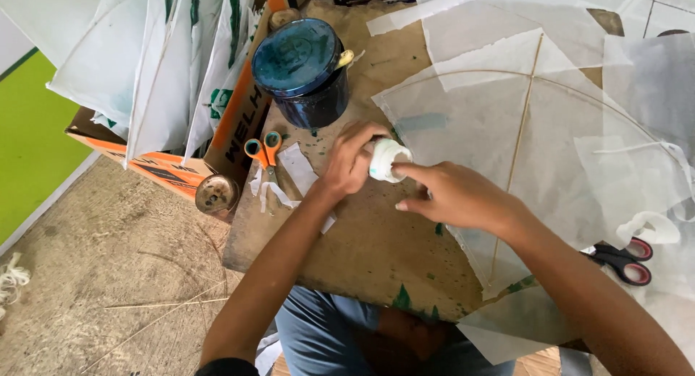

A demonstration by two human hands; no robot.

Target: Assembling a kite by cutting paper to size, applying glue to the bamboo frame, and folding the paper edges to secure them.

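My left hand (350, 161) is closed around a small white roll of tape (386, 161) above a brown board (369, 238). Fingers of my right hand (452, 196) pinch at the roll's right side, as if holding its free end. Just right of both hands lies a translucent white paper kite (478, 123) with thin bamboo sticks crossing it. A dark blue tin (304, 72) with a lid stands behind my left hand. Orange-handled scissors (263, 153) lie on paper scraps to the left of that hand.
Black-and-red scissors (624, 261) rest on kite paper at the right. Finished white kites (145, 65) lean in an orange cardboard box (232, 123) at the left. A round metal lid (216, 193) sits by the board's corner. My blue-trousered knees show below the board.
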